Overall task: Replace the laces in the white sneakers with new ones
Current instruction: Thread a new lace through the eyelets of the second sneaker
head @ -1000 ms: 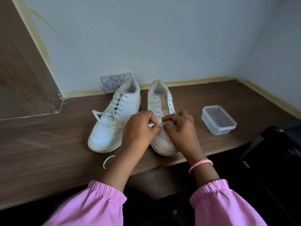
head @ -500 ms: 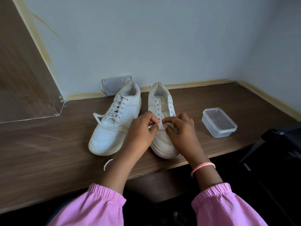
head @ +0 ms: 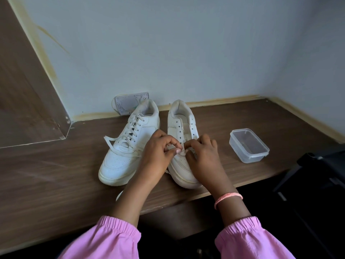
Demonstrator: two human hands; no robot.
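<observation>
Left hand: the left hand (head: 158, 152) was curled over the lowest eyelets of the right-hand sneaker (head: 183, 146), thumb and fingers pinching the white lace (head: 170, 146)
Right hand: the right hand (head: 202, 156) pinched the same lace from the other side, at the tongue's base, fingers bent
Sneakers: both stood on the wooden desk (head: 56, 174), toes towards the person; the left-hand sneaker (head: 128, 146) was fully laced, while the right-hand one showed bare eyelets above the hands
Lace tail: a white loop (head: 119, 195) showed at the desk edge beside the left forearm; whether it belonged to the lace in hand could not be told
Risk, uneven ends: pulling one side harder would probably leave one end short for the upper eyelets
Risk, twist: the flat lace could turn over inside an eyelet and lie crooked
Risk, shoe sliding: the toe sat near the desk edge, so a firm tug might drag it off
Nearby: a clear plastic box (head: 249, 144) stood well apart, to the right
</observation>
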